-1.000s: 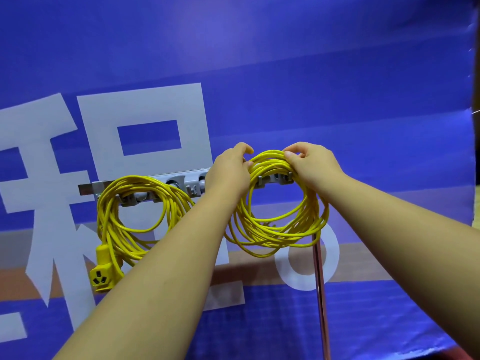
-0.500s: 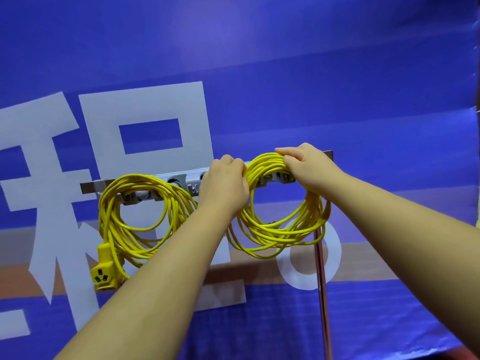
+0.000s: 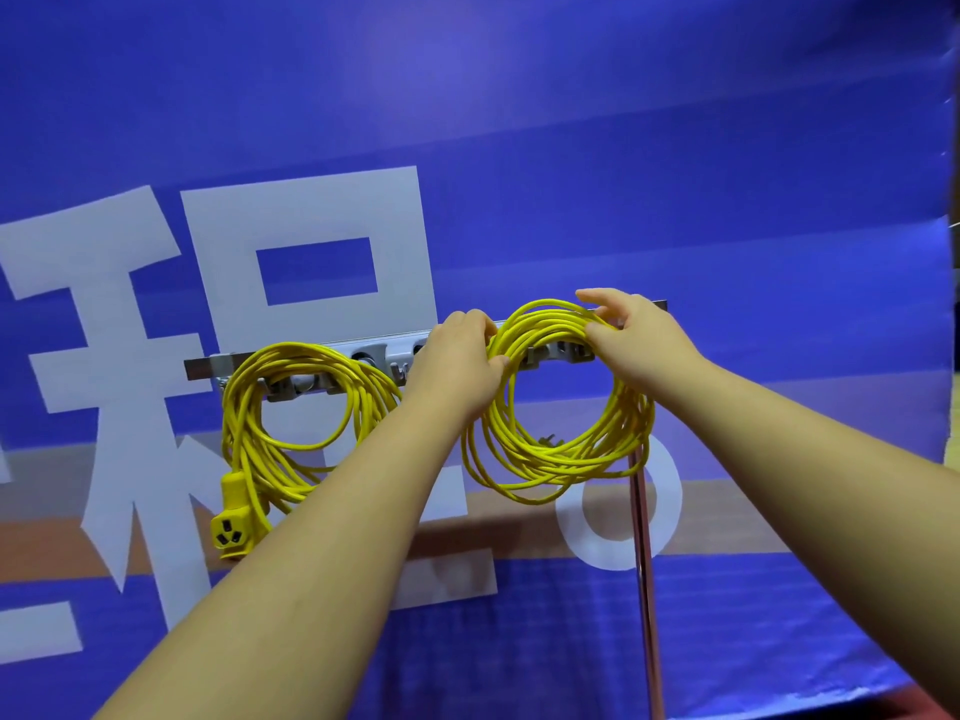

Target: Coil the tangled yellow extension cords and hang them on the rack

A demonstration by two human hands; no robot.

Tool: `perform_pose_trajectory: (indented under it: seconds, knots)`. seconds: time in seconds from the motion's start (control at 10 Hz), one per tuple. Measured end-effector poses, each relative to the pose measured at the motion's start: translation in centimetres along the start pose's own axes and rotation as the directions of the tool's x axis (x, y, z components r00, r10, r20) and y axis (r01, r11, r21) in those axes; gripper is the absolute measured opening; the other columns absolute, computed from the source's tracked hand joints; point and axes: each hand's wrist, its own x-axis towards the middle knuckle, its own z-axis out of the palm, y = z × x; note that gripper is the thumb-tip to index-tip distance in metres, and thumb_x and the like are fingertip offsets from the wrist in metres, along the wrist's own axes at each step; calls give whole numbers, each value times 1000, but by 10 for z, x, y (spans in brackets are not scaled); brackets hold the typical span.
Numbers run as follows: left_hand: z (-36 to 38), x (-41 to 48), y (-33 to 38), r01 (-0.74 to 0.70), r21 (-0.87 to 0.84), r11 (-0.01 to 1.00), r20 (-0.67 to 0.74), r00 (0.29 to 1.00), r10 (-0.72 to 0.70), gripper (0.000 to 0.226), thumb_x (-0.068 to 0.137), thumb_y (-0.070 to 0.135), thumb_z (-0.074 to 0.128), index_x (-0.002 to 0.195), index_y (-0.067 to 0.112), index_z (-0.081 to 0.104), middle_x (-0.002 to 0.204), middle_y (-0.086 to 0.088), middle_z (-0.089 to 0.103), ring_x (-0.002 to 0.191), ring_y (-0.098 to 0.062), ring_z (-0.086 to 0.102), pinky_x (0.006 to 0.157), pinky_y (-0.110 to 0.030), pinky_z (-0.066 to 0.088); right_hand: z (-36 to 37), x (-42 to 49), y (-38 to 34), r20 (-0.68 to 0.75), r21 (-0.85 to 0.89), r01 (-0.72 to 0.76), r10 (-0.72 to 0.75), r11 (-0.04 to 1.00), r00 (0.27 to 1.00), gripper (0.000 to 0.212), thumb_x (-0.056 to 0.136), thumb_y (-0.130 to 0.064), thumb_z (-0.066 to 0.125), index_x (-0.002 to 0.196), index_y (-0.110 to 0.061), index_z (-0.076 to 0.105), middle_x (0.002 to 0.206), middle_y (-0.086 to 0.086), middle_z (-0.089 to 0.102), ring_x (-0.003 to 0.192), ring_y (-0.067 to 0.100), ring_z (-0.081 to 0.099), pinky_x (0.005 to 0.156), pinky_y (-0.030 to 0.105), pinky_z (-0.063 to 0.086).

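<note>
A grey metal rack (image 3: pixel 332 356) with hooks runs across a blue banner. One coiled yellow extension cord (image 3: pixel 291 439) hangs from its left hooks, its yellow socket end (image 3: pixel 234 527) dangling at the lower left. A second yellow coil (image 3: pixel 556 449) hangs at the rack's right part. My left hand (image 3: pixel 457 366) grips this coil's upper left side. My right hand (image 3: pixel 634 335) rests on its upper right, fingers partly spread over the strands. The hooks under both hands are mostly hidden.
A blue banner (image 3: pixel 571 148) with large white characters fills the background. A thin shiny metal pole (image 3: pixel 647 589) stands upright below the rack's right end, just behind the second coil.
Both hands have spread slightly apart along the top of the right coil, and my right hand's fingers have loosened and lifted. The coil sits lower against the rack.
</note>
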Motion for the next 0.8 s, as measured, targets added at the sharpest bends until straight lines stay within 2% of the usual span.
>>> perform_pose_trajectory:
  seconds: [0.1,0.2,0.3,0.4,0.6,0.7,0.8]
  knots:
    - [0,-1,-1,10,-5,1000,-8,1000,-10,38,95,37,71,126,20,59,119,-2,61,105,-22,60,92,-44,57,-3,-5,0,-4,0,3,-3,1000,1000,51,103,-27,56,153,-36,54,141,4,62,99,21,65,65,16,41]
    - [0,-5,-1,17,-18,1000,-9,1000,-17,38,95,38,70,126,19,59,118,-2,60,104,-21,60,91,-44,57,-7,-12,-3,-4,-1,3,-3,1000,1000,51,102,-24,56,152,-35,54,142,4,60,97,19,61,64,18,42]
    - [0,-10,-2,9,-46,999,-25,1000,-10,34,95,36,67,124,19,60,115,-2,60,103,-22,60,92,-46,57,-9,-18,-6,-21,-1,-17,17,1000,1000,52,100,-21,57,150,-30,55,141,5,61,103,18,57,81,28,43]
    - [-4,-18,-3,4,-60,998,-14,1000,-5,32,95,30,64,124,18,60,116,-3,61,104,-22,60,92,-44,57,-11,-26,-11,-22,12,-39,40,999,999,52,97,-20,59,148,-25,57,141,4,61,107,16,56,87,29,41]
    - [-15,-29,-10,11,-94,996,-9,1000,-12,28,96,28,62,123,19,61,113,-1,61,100,-20,59,85,-36,52,-11,-37,-24,-80,-13,-35,34,999,996,45,97,-21,59,142,-20,61,140,4,63,122,22,59,91,32,44]
    - [-20,-32,-15,8,-148,989,-10,1000,-10,27,96,29,62,122,20,63,113,1,63,99,-17,59,81,-30,46,-7,-39,-34,-95,19,-7,9,1000,995,41,94,-22,58,135,-22,64,132,1,65,117,21,60,90,33,45]
    - [-26,-30,-19,40,-229,973,-32,998,-48,23,98,31,62,119,23,65,112,3,65,97,-14,61,80,-29,46,1,-30,-45,-100,72,-8,15,997,995,40,92,-21,58,131,-24,65,124,0,67,101,21,64,83,31,47]
